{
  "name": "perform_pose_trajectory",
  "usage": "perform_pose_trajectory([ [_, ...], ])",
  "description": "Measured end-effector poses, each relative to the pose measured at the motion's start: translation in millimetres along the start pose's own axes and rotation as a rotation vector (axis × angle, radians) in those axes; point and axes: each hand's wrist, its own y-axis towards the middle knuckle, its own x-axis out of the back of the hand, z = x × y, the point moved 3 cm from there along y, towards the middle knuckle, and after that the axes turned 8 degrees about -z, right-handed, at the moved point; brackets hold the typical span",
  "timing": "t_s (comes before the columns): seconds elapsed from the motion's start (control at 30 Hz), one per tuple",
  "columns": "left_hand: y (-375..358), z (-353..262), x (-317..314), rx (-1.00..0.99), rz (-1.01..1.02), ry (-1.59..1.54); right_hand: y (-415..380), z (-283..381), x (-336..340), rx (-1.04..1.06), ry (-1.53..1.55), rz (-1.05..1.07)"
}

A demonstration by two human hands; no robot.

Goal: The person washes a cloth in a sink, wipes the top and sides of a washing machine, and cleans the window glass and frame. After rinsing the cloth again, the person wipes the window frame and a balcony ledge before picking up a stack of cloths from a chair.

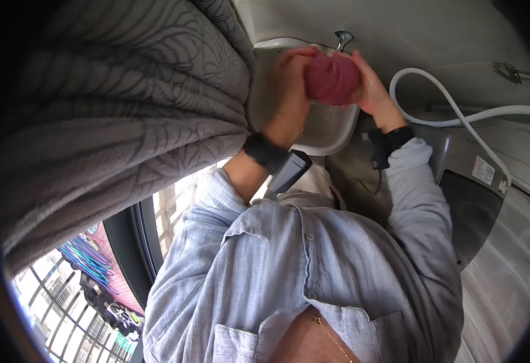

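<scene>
A bunched-up dark pink cloth [332,78] is held above a white sink basin [331,147], close to a small metal tap [343,39]. My left hand [293,75] is wrapped against the cloth's left side, somewhat blurred. On the other side, my right hand [368,85] grips the cloth with its fingers partly hidden behind it. Both wrists wear black straps with devices attached.
A large grey patterned cloth [156,91] hangs along the left. A white hose [458,115] loops at the right above a grey appliance [470,212]. Lower left, hangers [89,260] lie by a barred window.
</scene>
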Motion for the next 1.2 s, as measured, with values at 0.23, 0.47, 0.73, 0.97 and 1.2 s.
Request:
perform_pose_trajectory([
  [0.23, -0.7, 10.7, 13.0, 0.354, -0.316, -0.341, -22.1, -41.5, -50.3, 0.346, 0.693, -0.025],
  [0.47, -47.4, -31.5, -4.2, -0.598, -0.008, 0.515, -34.6, -54.0, -58.8, 0.068, 0.658, -0.052],
  [0.73, -94.5, -34.4, -12.0, -1.391, 0.636, 0.618, -43.2, -0.1, -60.7, -0.065, -0.005, 0.137],
  [0.97, -88.4, 17.7, -4.4, -1.521, 0.895, 0.712, -16.3, -9.1, -47.7, -0.033, -0.617, 0.024],
  [1.2, -66.7, 87.4, 12.6, -1.501, 1.109, 0.981, 32.6, -40.7, -21.1, 0.332, -1.139, -0.064],
])
